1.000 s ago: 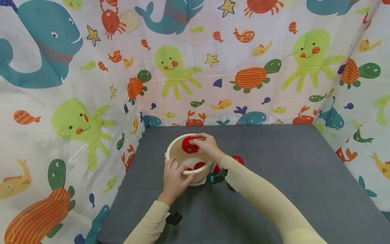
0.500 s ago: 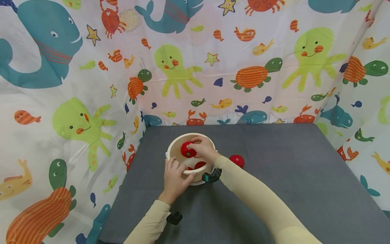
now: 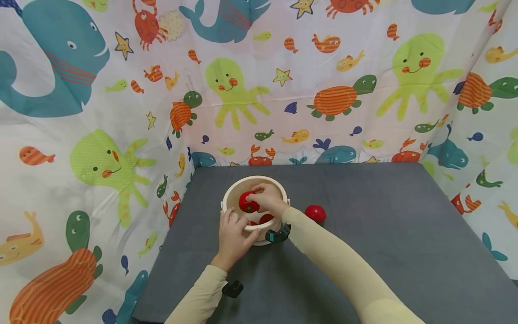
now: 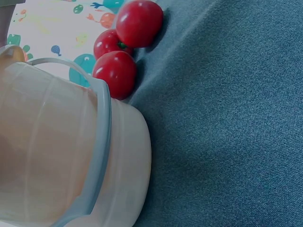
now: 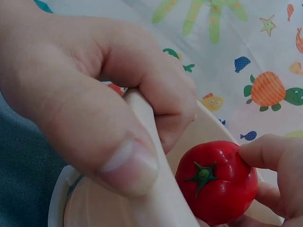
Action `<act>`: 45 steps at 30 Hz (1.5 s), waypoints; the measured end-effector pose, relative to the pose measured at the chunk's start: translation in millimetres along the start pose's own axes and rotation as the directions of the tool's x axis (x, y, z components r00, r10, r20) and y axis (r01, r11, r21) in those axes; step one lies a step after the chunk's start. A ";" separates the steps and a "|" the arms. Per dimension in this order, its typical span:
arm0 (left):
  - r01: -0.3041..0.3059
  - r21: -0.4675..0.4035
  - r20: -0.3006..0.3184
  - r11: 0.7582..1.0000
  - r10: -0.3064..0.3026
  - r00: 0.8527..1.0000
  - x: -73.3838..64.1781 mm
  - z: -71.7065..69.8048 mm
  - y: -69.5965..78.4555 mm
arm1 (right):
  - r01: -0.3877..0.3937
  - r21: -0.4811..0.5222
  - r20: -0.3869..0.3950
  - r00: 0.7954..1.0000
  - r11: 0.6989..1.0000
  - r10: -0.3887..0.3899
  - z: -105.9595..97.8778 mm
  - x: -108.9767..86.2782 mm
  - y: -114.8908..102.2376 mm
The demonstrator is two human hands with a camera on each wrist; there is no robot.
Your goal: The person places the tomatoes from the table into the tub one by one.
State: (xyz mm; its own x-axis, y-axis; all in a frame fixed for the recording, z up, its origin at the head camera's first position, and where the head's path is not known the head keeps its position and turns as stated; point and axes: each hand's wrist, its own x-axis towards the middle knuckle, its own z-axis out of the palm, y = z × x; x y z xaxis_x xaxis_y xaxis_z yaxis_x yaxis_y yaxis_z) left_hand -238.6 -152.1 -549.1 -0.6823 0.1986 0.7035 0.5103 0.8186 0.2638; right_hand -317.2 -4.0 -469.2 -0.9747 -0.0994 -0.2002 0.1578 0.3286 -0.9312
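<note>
A cream plastic bucket with a handle stands on the grey cloth. My left hand grips its near left rim, thumb outside and fingers over the edge in the right wrist view. Inside the bucket's mouth, my right hand holds a red tomato with a green star-shaped stem, also plain as a tomato in the right wrist view. Below it, parts of other red tomatoes show in the bucket. How many lie there is hidden.
One red tomato lies right of the bucket, beside my right forearm. The left wrist view shows three tomatoes grouped next to the bucket. A sea-animal printed curtain closes off the table's back and sides.
My right hand has moved slightly left and down, bringing the tomato deeper into the bucket's mouth. The left hand has stayed on the rim.
</note>
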 end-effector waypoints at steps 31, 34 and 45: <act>-0.005 -0.010 -0.005 1.000 0.005 1.000 0.1 1.5 -0.5 | 0.010 0.032 0.046 0.999 0.999 -0.012 3.0 -4.4 0.8; 0.004 -0.009 0.006 1.000 -0.004 1.000 0.2 1.4 0.8 | 0.030 0.061 0.045 0.998 0.998 -0.033 0.1 -4.9 0.9; 0.012 -0.001 -0.007 1.000 -0.012 1.000 -1.1 0.6 2.5 | 0.129 0.040 -0.033 0.991 0.991 -0.127 -56.4 -14.1 -6.9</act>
State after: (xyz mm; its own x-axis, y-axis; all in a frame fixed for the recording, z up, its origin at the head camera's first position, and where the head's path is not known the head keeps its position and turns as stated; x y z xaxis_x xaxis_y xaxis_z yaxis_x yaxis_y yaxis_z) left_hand -236.9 -149.9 -549.6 -0.6846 0.1845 0.7052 0.5022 0.8205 0.2730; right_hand -313.5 48.2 -442.7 -0.9915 -0.1096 -0.0699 0.0372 0.2757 -0.9605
